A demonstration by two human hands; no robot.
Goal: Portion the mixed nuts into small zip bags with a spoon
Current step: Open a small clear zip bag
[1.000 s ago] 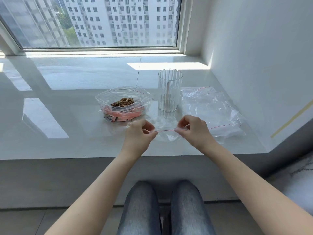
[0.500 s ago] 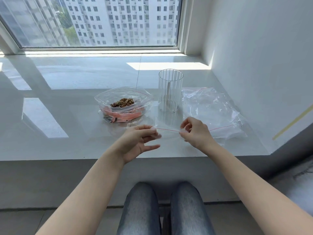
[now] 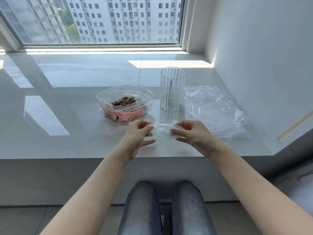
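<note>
Just below the middle of the frame I hold a small zip bag (image 3: pixel 161 132) stretched between my hands, a little above the pale worktop (image 3: pixel 81 116). My left hand (image 3: pixel 138 134) pinches the bag's left end at the red zip line between thumb and forefinger, with the lower fingers (image 3: pixel 149 142) loose and pointing right. My right hand (image 3: pixel 191 133) pinches the right end the same way, its fingertips closed on the clear plastic. The red line runs nearly level from one pinch to the other, and I cannot tell whether the mouth of the bag is open or sealed. Up and to the left of my hands, at the centre of the frame, the large zip bag (image 3: pixel 125 100) rests on the worktop with its mouth gaping wide, and the mixed nuts (image 3: pixel 124 101) lie in a brown heap inside it, above something pink showing through the bottom. Just to the right of it stands a ribbed clear glass (image 3: pixel 172 89), upright, with the spoon (image 3: pixel 170 92) standing inside it. Further right, near the white wall, a loose pile of empty zip bags (image 3: pixel 215 112) lies crumpled on the worktop, one red strip showing at its near edge. My knees (image 3: pixel 166 209) in grey jeans fill the bottom centre of the frame.
</note>
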